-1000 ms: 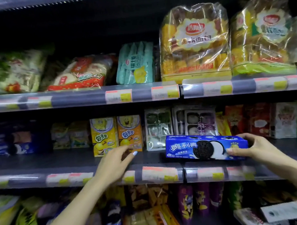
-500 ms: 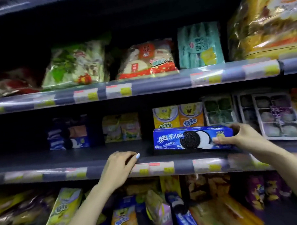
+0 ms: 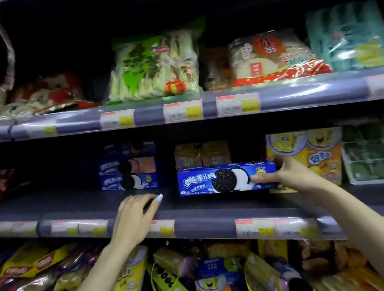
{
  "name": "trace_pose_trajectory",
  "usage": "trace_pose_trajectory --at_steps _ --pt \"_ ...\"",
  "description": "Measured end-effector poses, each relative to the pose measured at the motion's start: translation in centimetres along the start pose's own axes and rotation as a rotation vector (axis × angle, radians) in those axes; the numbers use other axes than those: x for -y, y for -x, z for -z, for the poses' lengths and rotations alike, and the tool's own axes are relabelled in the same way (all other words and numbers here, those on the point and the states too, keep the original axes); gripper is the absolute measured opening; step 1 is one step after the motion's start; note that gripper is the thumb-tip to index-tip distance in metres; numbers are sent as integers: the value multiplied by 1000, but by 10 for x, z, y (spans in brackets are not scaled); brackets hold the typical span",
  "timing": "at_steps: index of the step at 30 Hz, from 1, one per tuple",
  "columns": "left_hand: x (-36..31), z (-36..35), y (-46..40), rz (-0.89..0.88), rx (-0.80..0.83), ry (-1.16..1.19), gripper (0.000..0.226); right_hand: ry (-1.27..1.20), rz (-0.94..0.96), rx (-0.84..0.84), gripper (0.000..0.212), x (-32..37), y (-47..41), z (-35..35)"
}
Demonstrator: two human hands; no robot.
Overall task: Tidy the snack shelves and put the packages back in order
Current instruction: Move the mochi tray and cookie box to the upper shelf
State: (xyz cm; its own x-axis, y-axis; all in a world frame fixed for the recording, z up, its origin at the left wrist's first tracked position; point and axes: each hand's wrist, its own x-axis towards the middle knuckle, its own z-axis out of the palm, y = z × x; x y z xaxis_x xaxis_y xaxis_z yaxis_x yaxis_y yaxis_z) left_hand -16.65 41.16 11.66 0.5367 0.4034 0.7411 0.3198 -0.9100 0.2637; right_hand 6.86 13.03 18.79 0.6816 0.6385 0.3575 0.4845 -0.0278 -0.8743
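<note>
- Gripping one end of the blue cookie box (image 3: pixel 226 179), the right hand (image 3: pixel 284 172) holds it low over the middle shelf (image 3: pixel 200 203).
- Left hand (image 3: pixel 136 216) rests loosely spread on shelf edge, empty.
- Risk: the one-ended grip may let the box tip, or knock the matching box stack (image 3: pixel 129 168) to its left.

This is a shop. Long dark shelves (image 3: pixel 211 201) run across, one above the other, all full of snacks. Small price tags (image 3: pixel 183 111) with yellow patches sit along each shelf edge. Big snack bags (image 3: pixel 154 67) fill the top at 12 o'clock. Blue cookie boxes (image 3: pixel 128 168) are stacked in the middle. More packs (image 3: pixel 170 276) lie at 6 o'clock.
</note>
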Motion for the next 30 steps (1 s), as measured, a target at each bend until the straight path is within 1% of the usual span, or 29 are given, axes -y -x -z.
trace_pose_trajectory --at_steps 1,4,6,10,13,14,17,19,20,23,25,26,29,30 --pt "13 3 -1 14 -13 1 60 19 6 1 29 2 -6 -11" --pt "46 14 -6 44 -32 39 59 21 -17 9 46 4 -23 -47" --pt "65 21 -8 37 -30 48 57 17 -18 9 44 10 -29 -72" --pt "106 38 -10 -19 -20 51 54 3 -21 13 32 24 -42 -122" --pt "142 54 -13 -23 24 29 57 25 -57 -4 34 33 -49 -159" --pt "154 58 -15 -31 38 17 57 31 -76 -10 36 35 -51 -172" --pt "181 68 -18 -84 38 18 55 55 -120 -18 54 42 -56 -207" --pt "194 74 -19 -107 33 33 53 37 -132 -3 58 46 -59 -229" --pt "201 76 -18 -121 31 41 52 33 -141 5 57 48 -61 -237" --pt "215 79 -16 -144 29 72 48 18 -183 18 46 54 -67 -260" --pt "219 79 -16 -149 32 87 46 42 -200 26 44 59 -73 -273" --pt "220 78 -15 -148 32 86 45 67 -201 28 48 60 -78 -278" --pt "219 76 -14 -143 19 90 43 210 -197 14 77 58 -92 -293" --pt "219 76 -13 -145 16 94 43 261 -199 3 83 57 -95 -297"
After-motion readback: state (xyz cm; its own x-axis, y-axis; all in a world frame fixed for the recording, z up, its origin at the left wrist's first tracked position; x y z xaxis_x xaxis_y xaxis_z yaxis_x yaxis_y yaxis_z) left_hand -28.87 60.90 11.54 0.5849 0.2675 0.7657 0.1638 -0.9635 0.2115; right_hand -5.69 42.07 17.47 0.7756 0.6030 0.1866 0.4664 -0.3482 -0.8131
